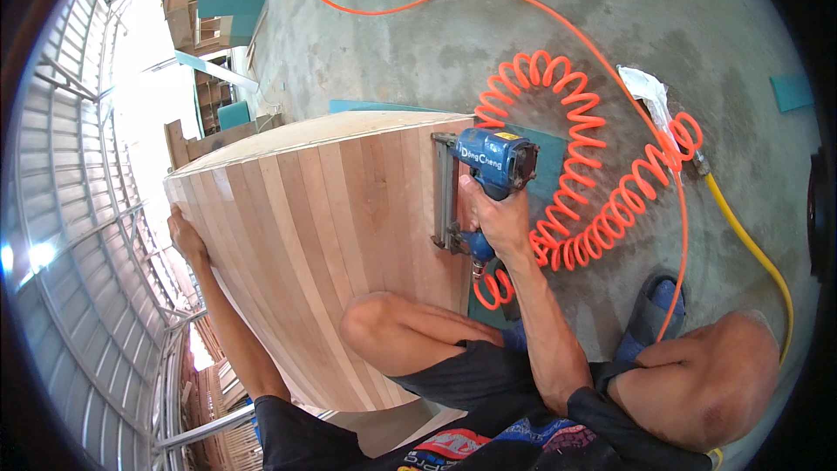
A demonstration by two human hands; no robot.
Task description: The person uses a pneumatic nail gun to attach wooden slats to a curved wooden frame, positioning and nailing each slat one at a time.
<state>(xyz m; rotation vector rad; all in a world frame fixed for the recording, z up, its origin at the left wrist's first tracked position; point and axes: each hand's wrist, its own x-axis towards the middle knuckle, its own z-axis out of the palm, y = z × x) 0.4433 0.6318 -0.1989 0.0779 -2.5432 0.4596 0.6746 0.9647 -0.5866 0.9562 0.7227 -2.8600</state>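
Note:
My right hand (501, 218) is wrapped round the handle of a blue nail gun (493, 161). The gun's grey nose and magazine rest against the right end of a large wooden box-like piece (340, 209), faced with light and reddish-brown strips. Out at the left, my left hand (186, 237) grips the piece's far left edge, its fingers partly hidden there. An orange coiled air hose (567, 148) runs from the bottom of the gun. My bent left knee (375, 323) is against the near side of the wood.
A straight orange hose (523, 0) and a yellow hose (750, 235) cross the grey concrete floor (384, 61). A white plastic bag (643, 87) lies by the hose joint. Green board (536, 161) lies under the piece. Wooden furniture (214, 17) stands at the far left.

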